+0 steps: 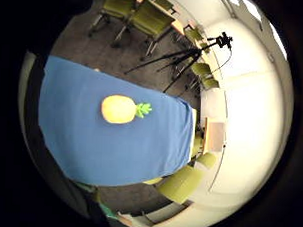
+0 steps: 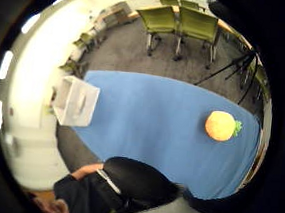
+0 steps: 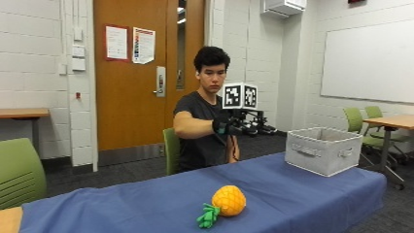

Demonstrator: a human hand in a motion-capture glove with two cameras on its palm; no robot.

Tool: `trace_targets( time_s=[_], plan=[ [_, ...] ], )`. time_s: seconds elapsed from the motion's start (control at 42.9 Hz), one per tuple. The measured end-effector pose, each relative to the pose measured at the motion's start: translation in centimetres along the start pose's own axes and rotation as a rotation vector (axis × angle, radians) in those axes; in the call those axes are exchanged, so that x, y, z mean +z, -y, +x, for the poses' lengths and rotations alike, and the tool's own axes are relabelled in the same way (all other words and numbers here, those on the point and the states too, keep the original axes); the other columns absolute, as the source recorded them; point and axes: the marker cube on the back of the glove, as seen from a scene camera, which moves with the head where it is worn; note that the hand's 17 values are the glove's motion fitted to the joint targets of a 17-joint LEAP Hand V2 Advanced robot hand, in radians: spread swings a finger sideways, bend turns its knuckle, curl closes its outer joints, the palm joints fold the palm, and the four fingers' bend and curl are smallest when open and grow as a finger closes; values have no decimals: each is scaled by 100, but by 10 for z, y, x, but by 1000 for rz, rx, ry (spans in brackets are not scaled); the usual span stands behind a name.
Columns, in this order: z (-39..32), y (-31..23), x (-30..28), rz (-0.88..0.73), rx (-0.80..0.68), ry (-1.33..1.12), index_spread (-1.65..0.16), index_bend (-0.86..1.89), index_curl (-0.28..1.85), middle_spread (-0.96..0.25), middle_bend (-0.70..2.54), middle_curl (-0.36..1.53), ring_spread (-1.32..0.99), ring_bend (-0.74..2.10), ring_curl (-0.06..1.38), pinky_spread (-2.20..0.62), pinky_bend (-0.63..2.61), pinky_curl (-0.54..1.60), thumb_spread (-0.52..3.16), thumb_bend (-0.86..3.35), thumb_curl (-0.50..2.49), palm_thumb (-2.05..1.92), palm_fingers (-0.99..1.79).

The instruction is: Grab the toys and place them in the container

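One pineapple toy [image 3: 228, 200] on blue table [image 3: 129, 204], one container [image 3: 321, 149], gloved hand [image 3: 228, 127] grip unclear

The pineapple toy [image 3: 228, 201] lies low centre on the table [image 3: 129, 204]; the container [image 3: 322, 149] stands at right.

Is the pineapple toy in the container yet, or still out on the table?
Still out. The pineapple toy lies on its side on the blue tablecloth, well apart from the grey container.
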Motion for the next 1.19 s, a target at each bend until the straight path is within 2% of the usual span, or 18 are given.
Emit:
trace_targets(
  time_s=[0.233,0.607,0.84,1.05,1.19],
  plan=[
    [52,2,89,-85,58,54,-25,15,43,-14,18,37,-37,26,22,-14,63,29,78,-11,20,-14,-7],
    [75,-9,192,-213,138,122,-25,16,40,-14,15,35,-38,21,25,-13,60,31,78,-11,20,-14,-9],
    [77,-21,212,-217,147,154,-25,21,42,-12,14,32,-34,12,22,-10,68,34,79,-8,21,-10,-9],
    [81,-20,209,-224,177,151,-29,59,53,-10,11,28,-30,11,16,-8,76,36,85,-4,24,-2,3],
    [83,-21,200,-213,216,154,-30,69,58,-13,24,30,-34,32,20,-11,66,32,95,2,27,11,37]
  ],
)
